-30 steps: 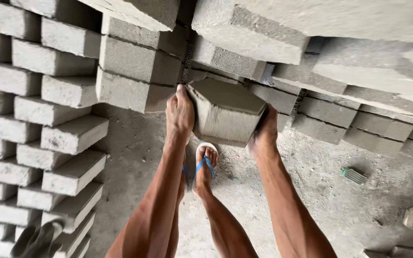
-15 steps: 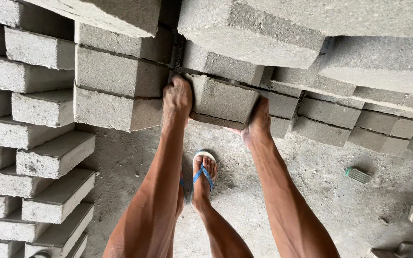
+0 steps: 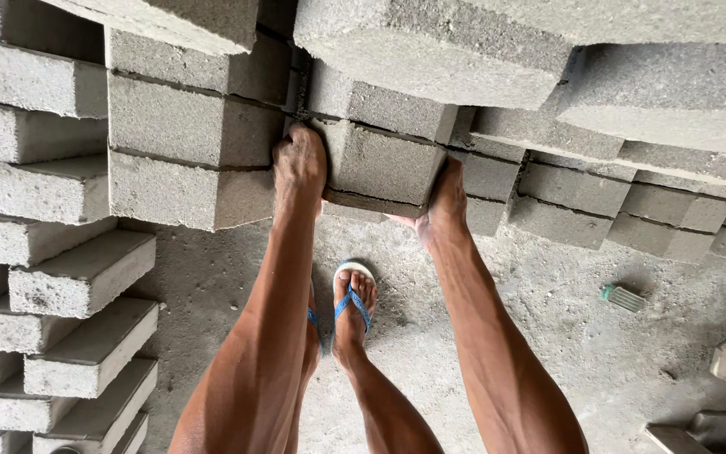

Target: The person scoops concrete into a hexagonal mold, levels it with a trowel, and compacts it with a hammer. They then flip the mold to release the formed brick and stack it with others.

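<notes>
concrete block (image 3: 384, 161) clamped between hands

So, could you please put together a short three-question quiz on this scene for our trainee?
1. True or false: the left hand and right hand grip opposite ends of one grey concrete block.
2. What is on the foot seen between the arms? A) a boot B) a blue-strapped sandal C) nothing
3. Fill in: the small green object lies on the ____.

Key: 1 true; 2 B; 3 floor.
</notes>
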